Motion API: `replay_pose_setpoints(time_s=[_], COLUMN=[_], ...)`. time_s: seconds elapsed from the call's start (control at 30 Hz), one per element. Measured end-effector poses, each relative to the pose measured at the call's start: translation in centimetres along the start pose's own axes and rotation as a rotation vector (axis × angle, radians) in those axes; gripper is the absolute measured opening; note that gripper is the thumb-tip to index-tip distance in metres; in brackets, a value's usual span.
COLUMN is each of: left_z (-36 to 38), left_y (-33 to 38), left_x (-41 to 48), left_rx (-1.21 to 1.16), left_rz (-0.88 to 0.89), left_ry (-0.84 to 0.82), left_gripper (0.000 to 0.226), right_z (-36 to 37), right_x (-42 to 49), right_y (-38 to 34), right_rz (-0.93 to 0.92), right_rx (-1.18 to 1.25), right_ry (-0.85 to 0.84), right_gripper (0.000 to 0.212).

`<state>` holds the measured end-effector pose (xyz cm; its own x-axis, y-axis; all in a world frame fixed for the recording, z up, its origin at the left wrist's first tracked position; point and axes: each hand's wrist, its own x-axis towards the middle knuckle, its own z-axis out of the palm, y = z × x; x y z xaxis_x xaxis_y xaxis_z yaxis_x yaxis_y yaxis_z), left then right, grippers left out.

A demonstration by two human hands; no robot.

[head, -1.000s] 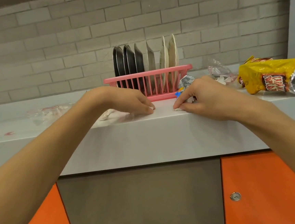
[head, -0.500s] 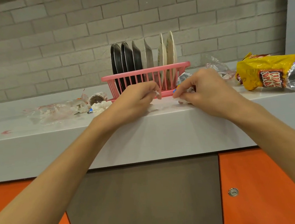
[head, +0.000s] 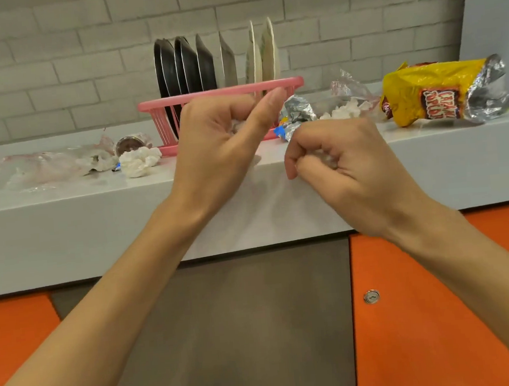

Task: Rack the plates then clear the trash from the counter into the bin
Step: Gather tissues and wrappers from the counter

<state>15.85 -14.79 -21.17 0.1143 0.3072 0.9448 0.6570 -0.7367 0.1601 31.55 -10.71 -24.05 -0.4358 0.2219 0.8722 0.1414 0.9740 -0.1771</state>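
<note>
Several black and cream plates (head: 188, 63) stand upright in a pink rack (head: 159, 104) at the back of the grey counter (head: 64, 209). In front of the rack my left hand (head: 221, 140) is curled round a small white crumpled scrap, lifted above the counter. My right hand (head: 340, 167) grips another white scrap at the counter's front edge. Trash lies on the counter: a crumpled white tissue (head: 139, 161), clear plastic wrap (head: 39, 170), a foil wrapper (head: 297, 115), more tissue (head: 346, 111) and a yellow snack bag (head: 441, 93).
A grey brick wall backs the counter. Below the counter are a grey cabinet door (head: 228, 333) and orange doors, one with a round lock (head: 371, 297). A small round lid (head: 129, 143) lies among the plastic at the left. No bin is in view.
Both hands rested fingertips on the counter a second ago. They have since pinched up white scraps and curled round them, the left rising in front of the rack, the right drawing back to the edge.
</note>
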Motion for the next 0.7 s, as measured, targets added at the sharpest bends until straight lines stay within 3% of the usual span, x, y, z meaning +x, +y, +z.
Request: replay_pose_setpoints(time_s=[0.1,0.2,0.37,0.53,0.7], left_z=[0.9,2.2,4.6,7.1,8.8], left_y=[1.2,1.5,-0.1,-1.5,-3.3], left_x=[-3.4,-7.4,-15.3,-24.6,-32.3], left_rx=[-0.06,-0.113,-0.218,-0.202,-0.109], left_rz=[0.129,0.119,-0.144,-0.389,-0.62], left_ry=[-0.052,-0.154,-0.234,-0.283,-0.468], left_gripper=[0.052,0.057,0.061,0.054,0.049], right_z=[0.5,1.8,4.6,7.7,10.6], right_x=[-2.9,-6.4,-12.6,-19.2,-26.7], right_y=[-0.1,0.8,2.7,3.5,5.4], right_rz=[0.007,0.07,0.238,0.372,0.521], right_rx=[0.008,0.061,0.077,0.131,0.081], right_ry=[-0.014,-0.091,-0.268,-0.381,-0.535], right_gripper=[0.015,0.02,0.037,0.033,0.037])
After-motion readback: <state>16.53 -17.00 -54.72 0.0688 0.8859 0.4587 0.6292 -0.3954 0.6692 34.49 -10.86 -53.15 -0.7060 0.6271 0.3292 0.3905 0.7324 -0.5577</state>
